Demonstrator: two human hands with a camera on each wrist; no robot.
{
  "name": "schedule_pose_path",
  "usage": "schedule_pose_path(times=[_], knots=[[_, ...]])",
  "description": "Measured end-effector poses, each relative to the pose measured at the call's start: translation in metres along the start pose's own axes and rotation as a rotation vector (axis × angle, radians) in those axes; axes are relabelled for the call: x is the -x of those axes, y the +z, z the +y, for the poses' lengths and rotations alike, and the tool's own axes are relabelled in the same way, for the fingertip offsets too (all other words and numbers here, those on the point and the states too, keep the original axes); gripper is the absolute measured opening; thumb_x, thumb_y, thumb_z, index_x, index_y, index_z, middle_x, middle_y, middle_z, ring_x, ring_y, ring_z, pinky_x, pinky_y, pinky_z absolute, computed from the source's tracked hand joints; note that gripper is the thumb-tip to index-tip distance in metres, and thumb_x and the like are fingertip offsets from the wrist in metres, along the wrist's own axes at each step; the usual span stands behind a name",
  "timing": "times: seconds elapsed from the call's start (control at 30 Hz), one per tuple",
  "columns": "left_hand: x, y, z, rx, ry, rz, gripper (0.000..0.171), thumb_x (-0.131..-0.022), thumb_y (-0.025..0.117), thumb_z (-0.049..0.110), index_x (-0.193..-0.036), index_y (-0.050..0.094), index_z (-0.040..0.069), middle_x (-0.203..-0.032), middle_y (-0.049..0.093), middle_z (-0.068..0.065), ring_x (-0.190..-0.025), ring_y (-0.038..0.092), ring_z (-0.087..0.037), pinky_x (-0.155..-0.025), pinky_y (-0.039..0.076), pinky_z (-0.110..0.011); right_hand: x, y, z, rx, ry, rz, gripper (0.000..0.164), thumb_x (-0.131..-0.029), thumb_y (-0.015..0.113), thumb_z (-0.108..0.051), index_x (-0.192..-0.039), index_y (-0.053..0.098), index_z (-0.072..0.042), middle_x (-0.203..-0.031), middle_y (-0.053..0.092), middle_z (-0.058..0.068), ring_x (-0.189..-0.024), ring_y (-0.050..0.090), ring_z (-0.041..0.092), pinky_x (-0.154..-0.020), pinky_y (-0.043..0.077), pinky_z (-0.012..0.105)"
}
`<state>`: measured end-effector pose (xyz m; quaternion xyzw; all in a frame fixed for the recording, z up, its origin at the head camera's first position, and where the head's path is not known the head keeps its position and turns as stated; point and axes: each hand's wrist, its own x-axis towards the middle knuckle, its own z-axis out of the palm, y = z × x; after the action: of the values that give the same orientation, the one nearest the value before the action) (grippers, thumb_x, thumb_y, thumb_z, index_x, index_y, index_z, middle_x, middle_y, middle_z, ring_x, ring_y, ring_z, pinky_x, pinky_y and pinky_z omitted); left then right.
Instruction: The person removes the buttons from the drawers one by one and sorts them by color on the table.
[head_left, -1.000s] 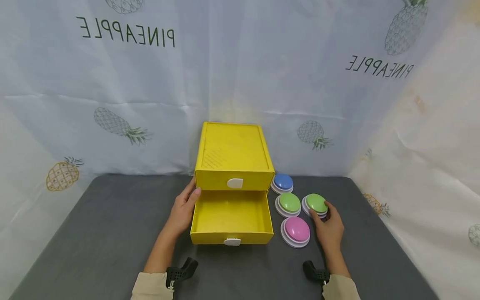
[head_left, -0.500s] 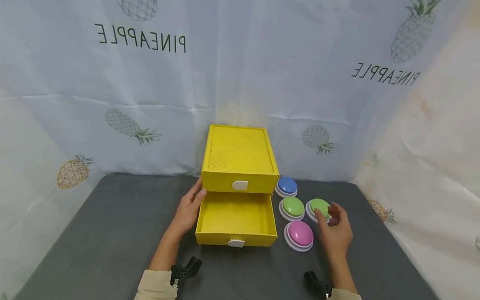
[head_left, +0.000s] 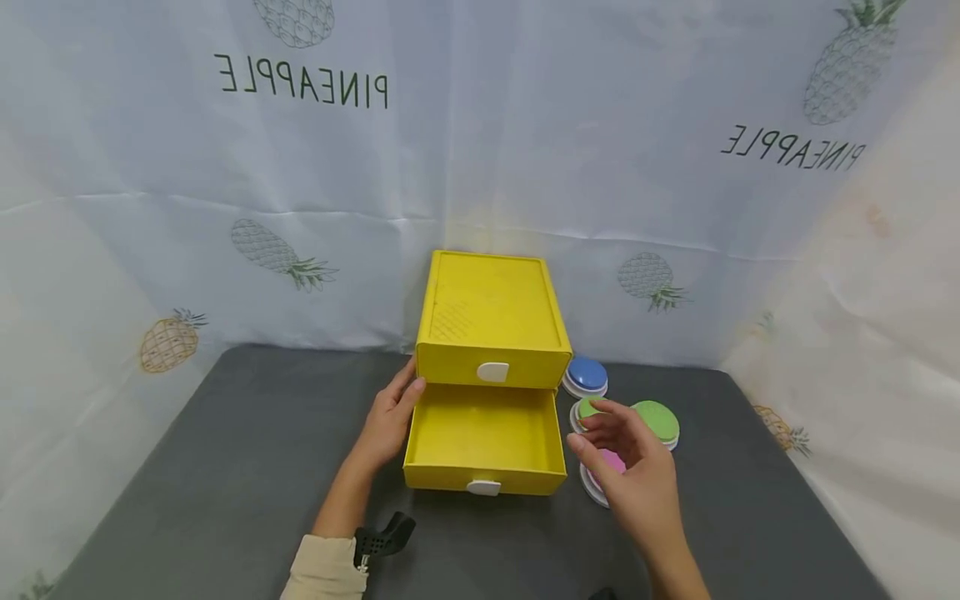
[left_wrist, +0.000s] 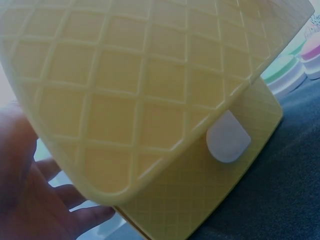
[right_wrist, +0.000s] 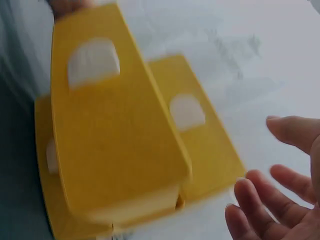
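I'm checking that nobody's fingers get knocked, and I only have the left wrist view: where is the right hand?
Observer: In the head view, the right hand is to the right of the pulled-out yellow drawer, partly hiding the pink button from that camera.

Operator: I can't see that hand at all from here. Is it holding anything?

Observer: No. The right wrist view shows its thumb and fingers spread apart with nothing between them.
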<state>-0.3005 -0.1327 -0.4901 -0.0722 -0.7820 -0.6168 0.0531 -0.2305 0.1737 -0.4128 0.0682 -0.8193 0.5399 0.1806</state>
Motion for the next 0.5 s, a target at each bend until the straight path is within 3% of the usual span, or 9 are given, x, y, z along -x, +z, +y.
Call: schedule_pose_path(times=[0.1,0.2,0.33,0.5], knots=[[-0.001,0.001,0.000,0.009,-0.001,-0.010,0.057,-0.110,0.042,0.033,-0.162,0.025,0.018,-0.167,0.029,-0.008,-0.154,0.029,-0.032,-0.121,0.029,-0.058,0.008,0.005,-0.010,-0.040,-0.010,-0.071,0.037,-0.081,0.083,-0.002,-0.115,0.070,-0.010,-0.099,0.071,0.009,-0.085,0.069,0.008,-0.079,0.058,0.018],[-0.002,0.003,0.001,0.013,-0.012,-0.017,0.057,-0.110,0.042,0.033,-0.163,0.025,0.019,-0.168,0.028,-0.007,-0.154,0.030,-0.031,-0.122,0.030,-0.057,0.015,0.009,-0.017,-0.055,-0.032,-0.150,0.030,-0.081,0.083,-0.003,-0.108,0.072,-0.009,-0.097,0.074,0.010,-0.083,0.072,0.008,-0.075,0.061,0.023],[-0.001,0.003,0.002,0.007,-0.016,-0.008,0.058,-0.110,0.042,0.034,-0.163,0.024,0.019,-0.168,0.026,-0.007,-0.155,0.027,-0.032,-0.123,0.028,-0.057,0.021,0.015,-0.020,-0.041,-0.048,-0.284,0.021,-0.084,0.083,-0.012,-0.102,0.074,-0.011,-0.092,0.078,0.002,-0.081,0.074,0.006,-0.073,0.062,0.025],[0.001,0.002,0.002,-0.009,0.013,0.012,0.058,-0.110,0.042,0.037,-0.162,0.026,0.017,-0.168,0.027,-0.011,-0.154,0.027,-0.036,-0.122,0.027,-0.060,0.026,0.026,-0.017,0.023,0.007,-0.436,0.018,-0.085,0.083,-0.027,-0.100,0.078,-0.018,-0.091,0.078,-0.006,-0.082,0.072,0.001,-0.077,0.060,0.020]])
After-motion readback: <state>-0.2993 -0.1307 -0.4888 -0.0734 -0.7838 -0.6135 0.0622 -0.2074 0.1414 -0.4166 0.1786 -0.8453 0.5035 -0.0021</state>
